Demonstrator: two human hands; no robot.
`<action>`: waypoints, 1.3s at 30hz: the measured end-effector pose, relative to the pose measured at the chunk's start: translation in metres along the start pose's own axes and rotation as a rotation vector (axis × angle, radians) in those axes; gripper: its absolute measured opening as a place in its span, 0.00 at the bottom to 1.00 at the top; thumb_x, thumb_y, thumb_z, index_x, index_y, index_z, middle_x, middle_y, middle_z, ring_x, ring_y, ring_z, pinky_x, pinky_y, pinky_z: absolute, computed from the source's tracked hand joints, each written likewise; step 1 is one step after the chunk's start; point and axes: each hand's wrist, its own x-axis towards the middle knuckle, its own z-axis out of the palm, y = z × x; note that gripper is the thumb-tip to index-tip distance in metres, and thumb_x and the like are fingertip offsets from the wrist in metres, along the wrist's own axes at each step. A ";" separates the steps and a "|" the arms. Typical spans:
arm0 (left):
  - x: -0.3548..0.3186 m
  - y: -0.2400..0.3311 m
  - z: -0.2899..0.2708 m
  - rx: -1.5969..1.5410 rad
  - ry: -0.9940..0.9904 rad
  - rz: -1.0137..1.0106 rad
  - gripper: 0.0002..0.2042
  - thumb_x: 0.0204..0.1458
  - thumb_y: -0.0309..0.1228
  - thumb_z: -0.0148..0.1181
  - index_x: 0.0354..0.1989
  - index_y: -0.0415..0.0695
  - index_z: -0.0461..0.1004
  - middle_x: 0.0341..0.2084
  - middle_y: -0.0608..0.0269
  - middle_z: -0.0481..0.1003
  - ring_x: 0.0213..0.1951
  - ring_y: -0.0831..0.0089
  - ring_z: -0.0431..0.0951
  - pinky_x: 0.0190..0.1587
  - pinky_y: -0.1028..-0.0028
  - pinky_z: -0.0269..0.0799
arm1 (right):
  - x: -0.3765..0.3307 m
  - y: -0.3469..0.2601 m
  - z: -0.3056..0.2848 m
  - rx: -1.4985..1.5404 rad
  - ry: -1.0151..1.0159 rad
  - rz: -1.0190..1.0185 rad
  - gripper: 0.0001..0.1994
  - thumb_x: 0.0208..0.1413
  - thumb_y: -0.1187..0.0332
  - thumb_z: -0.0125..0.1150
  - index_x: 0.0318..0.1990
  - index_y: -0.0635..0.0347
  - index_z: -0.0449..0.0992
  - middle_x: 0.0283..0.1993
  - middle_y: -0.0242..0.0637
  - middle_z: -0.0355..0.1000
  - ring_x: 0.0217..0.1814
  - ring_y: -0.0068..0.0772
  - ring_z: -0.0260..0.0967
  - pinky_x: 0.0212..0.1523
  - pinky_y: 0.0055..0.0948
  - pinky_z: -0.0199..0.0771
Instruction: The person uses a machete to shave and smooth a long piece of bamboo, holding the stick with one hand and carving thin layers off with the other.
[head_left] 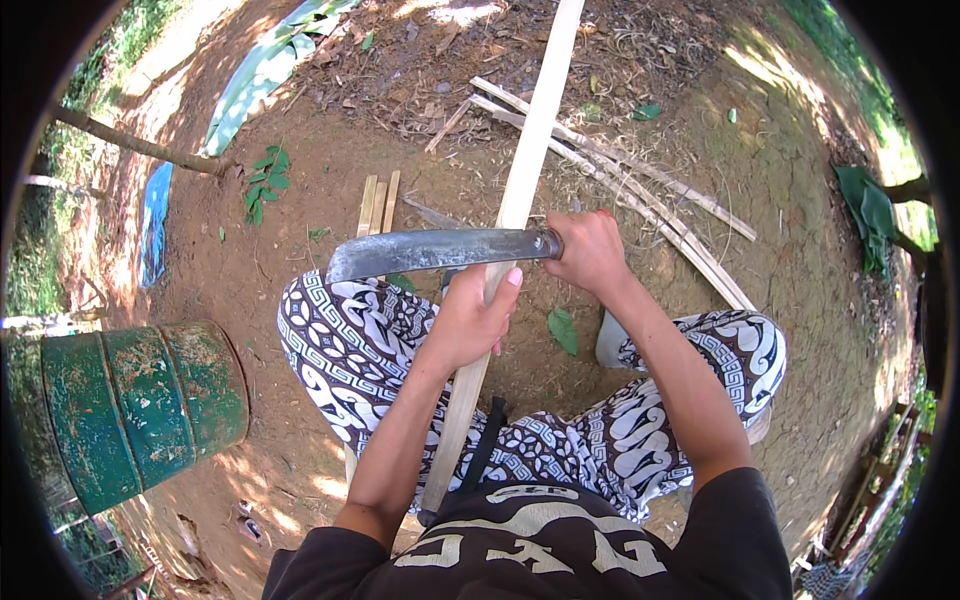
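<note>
My left hand is wrapped round a long, pale split strip of wood or bamboo, which runs from my lap up past the far edge of the view. In my right hand is the handle of a machete. Its broad, dark grey blade points left and lies crosswise over the strip, just beyond my left fingers. Whether the edge bites into the wood cannot be made out. My right fingers hide most of the handle.
Several pale strips lie on the dirt ahead to the right. Shorter pieces are beyond my left knee. A rusty green drum stands at the left, near a thin branch. Shavings and dry leaves cover the far ground.
</note>
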 end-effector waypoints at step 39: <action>0.017 0.002 -0.017 -0.320 0.026 0.022 0.25 0.70 0.51 0.36 0.46 0.38 0.67 0.21 0.66 0.68 0.13 0.79 0.66 0.14 0.76 0.66 | 0.001 -0.011 -0.045 0.174 0.056 0.331 0.05 0.47 0.68 0.60 0.28 0.58 0.79 0.17 0.46 0.71 0.22 0.54 0.73 0.28 0.45 0.73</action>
